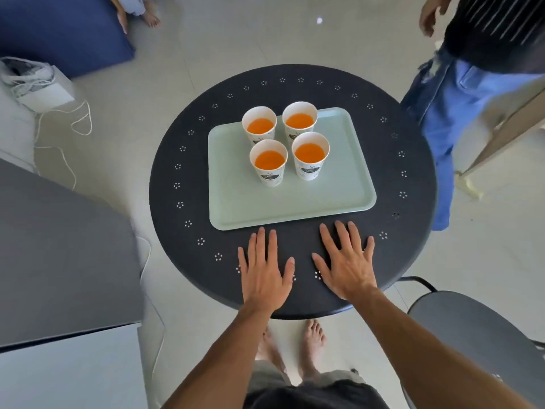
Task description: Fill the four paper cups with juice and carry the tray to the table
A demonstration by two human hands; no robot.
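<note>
Upright, four juice-filled paper cups (284,143) on tray (295,202).

Pale green tray (295,202) flat on round dark surface (177,231), slightly rotated. Four printed white paper cups (269,172) upright, clustered two-by-two at tray's far-left part, each holding orange juice (269,159).

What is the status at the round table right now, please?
Both hands, left and right, flat on the table, empty. Tray set down, four cups filled with juice. Nothing in the way.
</note>
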